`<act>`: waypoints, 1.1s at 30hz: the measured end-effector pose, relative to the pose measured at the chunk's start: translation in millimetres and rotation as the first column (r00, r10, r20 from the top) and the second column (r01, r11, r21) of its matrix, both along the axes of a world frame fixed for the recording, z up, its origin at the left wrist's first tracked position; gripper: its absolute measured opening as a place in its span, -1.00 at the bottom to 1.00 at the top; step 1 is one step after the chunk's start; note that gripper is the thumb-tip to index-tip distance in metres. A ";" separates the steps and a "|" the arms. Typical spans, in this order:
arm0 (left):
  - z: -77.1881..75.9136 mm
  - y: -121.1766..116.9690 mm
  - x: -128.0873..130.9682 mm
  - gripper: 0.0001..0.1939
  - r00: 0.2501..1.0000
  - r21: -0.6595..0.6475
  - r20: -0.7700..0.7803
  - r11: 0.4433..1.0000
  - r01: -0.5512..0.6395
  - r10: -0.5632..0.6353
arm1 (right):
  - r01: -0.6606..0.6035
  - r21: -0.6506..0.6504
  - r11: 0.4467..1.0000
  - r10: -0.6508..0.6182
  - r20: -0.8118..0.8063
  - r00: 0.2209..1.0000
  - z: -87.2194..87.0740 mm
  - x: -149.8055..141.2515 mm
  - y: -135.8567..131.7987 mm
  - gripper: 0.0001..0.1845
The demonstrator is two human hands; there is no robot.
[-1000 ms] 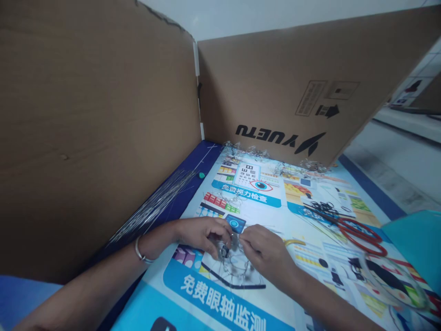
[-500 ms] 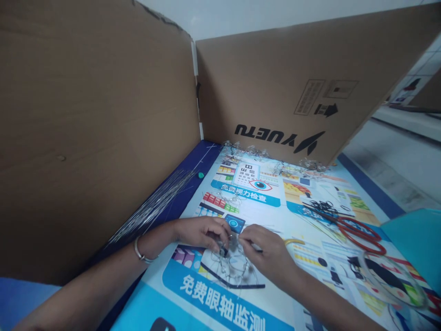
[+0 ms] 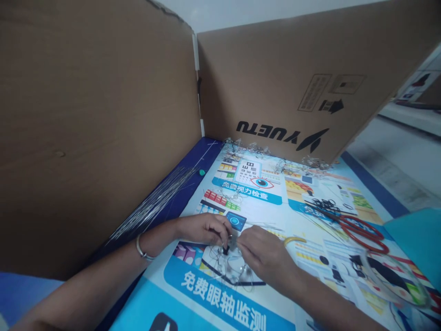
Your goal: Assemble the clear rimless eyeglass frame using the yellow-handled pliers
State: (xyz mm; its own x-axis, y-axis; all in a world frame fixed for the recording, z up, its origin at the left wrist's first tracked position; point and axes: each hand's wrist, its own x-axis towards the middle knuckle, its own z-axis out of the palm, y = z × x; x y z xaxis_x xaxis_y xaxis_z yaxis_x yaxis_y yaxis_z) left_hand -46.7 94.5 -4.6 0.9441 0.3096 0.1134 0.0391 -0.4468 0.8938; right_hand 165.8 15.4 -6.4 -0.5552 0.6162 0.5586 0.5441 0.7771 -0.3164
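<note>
My left hand (image 3: 203,228) and my right hand (image 3: 262,253) meet over a printed poster (image 3: 220,299) on the table. Both pinch a small wire piece with clear beads (image 3: 230,263) that lies between them. My left fingertips close on a tiny black part (image 3: 225,250) of it. My right fingertips are pressed together on the wire just beside that. A silver bangle (image 3: 140,248) sits on my left wrist.
Cardboard walls (image 3: 86,115) stand at the left and back. A bundle of thin silver wires (image 3: 155,204) lies along the left wall. Red-handled scissors (image 3: 361,230) and small black rings (image 3: 325,203) lie at the right. More beaded wire pieces (image 3: 248,148) line the back wall. A clear bowl (image 3: 396,278) is at right.
The hands have stayed together on the wire piece with only small finger shifts. The view has tipped slightly.
</note>
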 end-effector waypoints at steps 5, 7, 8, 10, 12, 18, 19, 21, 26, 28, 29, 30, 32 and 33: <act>-2.0 -0.2 0.0 -0.70 1.000 0.002 0.021 1.000 -0.013 0.013 | -0.006 -0.053 0.999 0.003 -0.054 0.999 -3.7 -0.7 1.6 -0.82; -1.7 -0.5 0.2 -0.71 1.000 -0.001 0.020 1.000 -0.014 0.014 | -0.013 -0.082 0.997 0.006 -0.088 0.996 -2.8 -0.9 2.3 -0.83; -1.5 -0.7 0.4 -0.72 1.000 -0.001 0.017 1.000 -0.010 0.010 | -0.015 -0.103 0.995 0.004 -0.104 0.995 -1.6 -0.9 2.6 -0.84; -1.0 -1.0 1.0 -0.72 1.000 -0.003 0.008 1.000 0.003 -0.003 | -0.014 -0.162 0.987 -0.007 -0.124 0.992 1.7 -0.7 2.8 -0.83; -0.6 -1.4 1.5 -0.71 1.000 -0.010 -0.001 1.000 0.015 -0.015 | -0.008 -0.228 0.974 -0.025 -0.142 0.990 4.8 -0.3 2.7 -0.82; 0.1 -1.5 1.5 -0.69 1.000 0.004 -0.002 1.000 0.026 -0.026 | 0.007 -0.323 0.946 -0.074 -0.195 0.978 7.8 0.9 1.7 -0.85; 0.1 -1.3 1.3 -0.70 1.000 0.004 -0.001 1.000 0.025 -0.025 | 0.008 -0.320 0.947 -0.076 -0.198 0.977 8.1 1.1 1.7 -0.84; -0.1 -1.0 0.9 -0.71 1.000 -0.001 0.003 1.000 0.022 -0.022 | 0.007 -0.301 0.954 -0.071 -0.202 0.977 8.9 1.2 1.8 -0.84; -1.3 -1.5 0.4 -0.74 1.000 0.000 0.012 1.000 -0.004 0.004 | -0.066 -0.214 0.975 0.025 -0.192 0.981 11.4 0.7 2.6 -0.85; -1.7 -2.1 0.3 -0.77 1.000 0.007 0.005 1.000 -0.027 0.027 | -0.101 -0.186 0.977 0.067 -0.180 0.981 12.3 0.8 2.4 -0.86; -1.8 -2.4 0.3 -0.78 0.999 0.007 0.004 0.999 -0.035 0.035 | -0.111 -0.180 0.978 0.078 -0.177 0.981 12.8 1.1 2.2 -0.87; -1.8 -2.7 0.4 -0.79 0.999 0.005 0.004 0.999 -0.039 0.039 | -0.111 -0.178 0.978 0.080 -0.177 0.981 13.4 1.5 2.0 -0.87; -1.0 -3.3 0.5 -0.81 0.999 -0.004 0.002 0.999 -0.038 0.038 | -0.081 -0.191 0.978 0.046 -0.182 0.982 14.6 2.6 1.8 -0.87; -0.2 -3.7 0.6 -0.82 0.999 -0.005 0.003 0.999 -0.039 0.039 | -0.055 -0.208 0.977 0.015 -0.185 0.983 15.2 3.2 1.7 -0.86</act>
